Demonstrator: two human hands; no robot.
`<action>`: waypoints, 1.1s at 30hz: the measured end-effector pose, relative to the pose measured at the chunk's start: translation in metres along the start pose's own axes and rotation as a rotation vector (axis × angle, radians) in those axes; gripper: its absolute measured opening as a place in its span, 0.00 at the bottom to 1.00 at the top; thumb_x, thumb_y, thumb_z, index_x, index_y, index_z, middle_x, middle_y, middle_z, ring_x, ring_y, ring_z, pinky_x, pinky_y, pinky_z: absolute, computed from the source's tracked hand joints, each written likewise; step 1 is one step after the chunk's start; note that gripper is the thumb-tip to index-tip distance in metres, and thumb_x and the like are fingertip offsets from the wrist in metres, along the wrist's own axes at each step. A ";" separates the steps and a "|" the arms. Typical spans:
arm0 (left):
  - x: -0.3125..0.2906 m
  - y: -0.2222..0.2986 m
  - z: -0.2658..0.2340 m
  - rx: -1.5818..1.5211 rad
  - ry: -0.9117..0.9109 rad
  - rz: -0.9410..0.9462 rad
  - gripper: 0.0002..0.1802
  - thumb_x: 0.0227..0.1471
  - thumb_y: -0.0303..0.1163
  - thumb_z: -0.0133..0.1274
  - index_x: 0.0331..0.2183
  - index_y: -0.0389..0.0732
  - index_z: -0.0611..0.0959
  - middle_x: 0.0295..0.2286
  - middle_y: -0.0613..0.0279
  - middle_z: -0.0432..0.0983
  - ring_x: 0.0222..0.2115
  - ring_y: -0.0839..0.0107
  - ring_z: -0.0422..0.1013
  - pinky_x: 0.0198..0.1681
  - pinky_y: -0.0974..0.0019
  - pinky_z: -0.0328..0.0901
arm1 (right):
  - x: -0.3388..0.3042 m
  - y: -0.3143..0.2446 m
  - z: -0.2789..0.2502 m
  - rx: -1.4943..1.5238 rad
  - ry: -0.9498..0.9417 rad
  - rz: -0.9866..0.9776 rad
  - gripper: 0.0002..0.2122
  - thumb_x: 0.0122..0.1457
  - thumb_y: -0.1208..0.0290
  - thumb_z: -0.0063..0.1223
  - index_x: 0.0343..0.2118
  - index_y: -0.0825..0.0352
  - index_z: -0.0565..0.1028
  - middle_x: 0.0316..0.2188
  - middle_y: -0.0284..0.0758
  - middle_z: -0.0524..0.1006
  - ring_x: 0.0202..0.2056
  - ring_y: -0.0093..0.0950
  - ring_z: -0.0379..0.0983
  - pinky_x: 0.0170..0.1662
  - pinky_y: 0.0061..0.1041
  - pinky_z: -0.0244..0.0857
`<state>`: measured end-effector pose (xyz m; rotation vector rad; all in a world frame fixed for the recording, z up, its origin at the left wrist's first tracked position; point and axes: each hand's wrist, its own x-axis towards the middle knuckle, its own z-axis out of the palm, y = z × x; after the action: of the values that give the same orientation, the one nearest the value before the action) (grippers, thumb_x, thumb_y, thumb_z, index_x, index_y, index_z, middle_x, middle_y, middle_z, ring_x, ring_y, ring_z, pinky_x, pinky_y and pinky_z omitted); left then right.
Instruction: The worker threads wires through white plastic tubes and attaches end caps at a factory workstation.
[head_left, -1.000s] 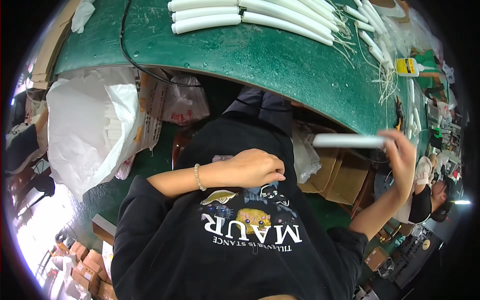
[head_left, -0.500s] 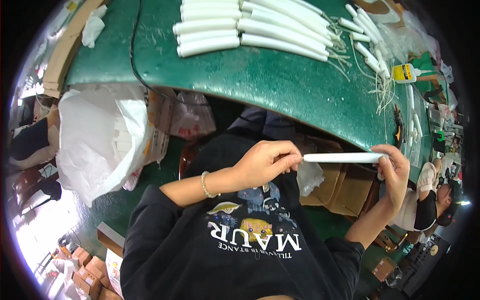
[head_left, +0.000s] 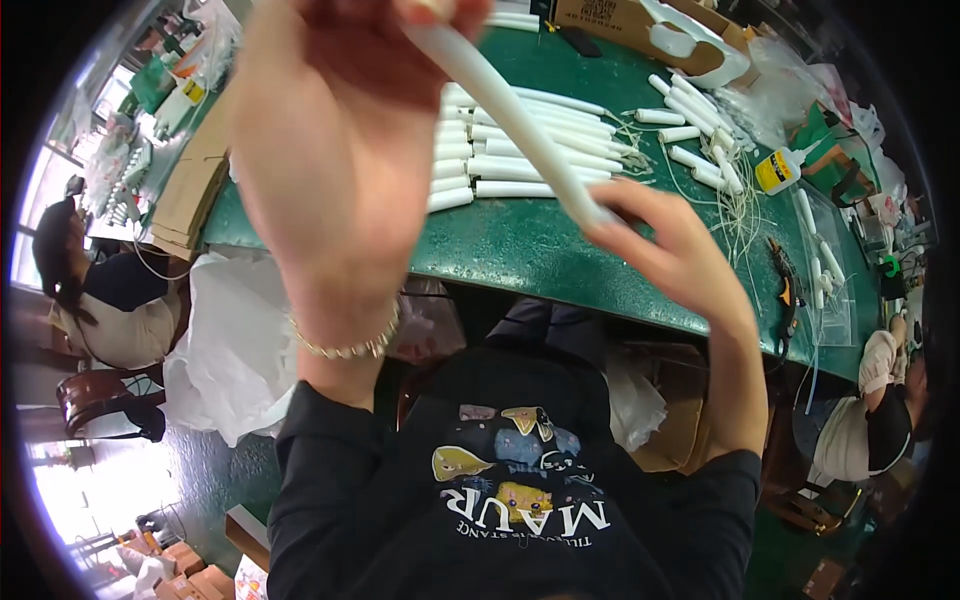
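A slim white tube (head_left: 515, 115) slants between my two hands, above the green table. My left hand (head_left: 345, 160) is raised close to the camera, blurred and partly cut off by the top edge. Its fingertips close on the tube's upper end. The lower end sits pinched between the thumb and fingers of my right hand (head_left: 675, 245). Behind the held tube, rows of similar white tubes (head_left: 515, 188) lie side by side, with thin pale cords at their right ends. My left hand and forearm hide part of those rows.
Shorter white tubes (head_left: 690, 105) and tangled cords lie right of the rows. A yellow-labelled bottle (head_left: 775, 173) and dark-handled pliers (head_left: 787, 290) are on the table's right side. A white sack (head_left: 225, 345) stands by the front edge at left. Other people sit at both sides.
Both hands have risen from in front of my chest to above the table, carrying the tube. It has turned from level to steeply slanted, its left end now up near the camera.
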<state>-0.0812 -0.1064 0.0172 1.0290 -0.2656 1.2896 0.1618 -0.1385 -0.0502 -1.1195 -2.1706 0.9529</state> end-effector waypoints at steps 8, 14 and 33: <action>0.075 -0.007 0.018 1.096 -0.031 0.558 0.14 0.61 0.37 0.39 0.28 0.42 0.74 0.17 0.69 0.69 0.12 0.87 0.59 0.12 0.85 0.53 | 0.079 0.009 0.025 0.304 0.261 -0.217 0.17 0.60 0.68 0.49 0.50 0.70 0.67 0.42 0.37 0.74 0.45 0.24 0.69 0.48 0.25 0.64; 0.049 -0.106 -0.050 1.429 0.012 0.405 0.11 0.54 0.34 0.50 0.24 0.39 0.76 0.17 0.59 0.73 0.17 0.61 0.71 0.20 0.62 0.63 | 0.023 0.062 0.015 0.270 0.331 0.026 0.13 0.60 0.71 0.46 0.46 0.71 0.71 0.37 0.34 0.75 0.38 0.21 0.72 0.38 0.18 0.65; 0.013 -0.210 -0.107 1.748 -0.647 0.062 0.11 0.46 0.36 0.54 0.24 0.39 0.74 0.24 0.58 0.68 0.28 0.58 0.66 0.32 0.58 0.62 | 0.027 0.178 -0.127 -0.821 0.519 0.042 0.07 0.51 0.70 0.53 0.31 0.66 0.75 0.29 0.39 0.75 0.33 0.38 0.72 0.36 0.33 0.65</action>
<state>0.0680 -0.0033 -0.1337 2.9174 0.5050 1.0014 0.3224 0.0021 -0.1059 -1.5470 -2.0981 -0.2793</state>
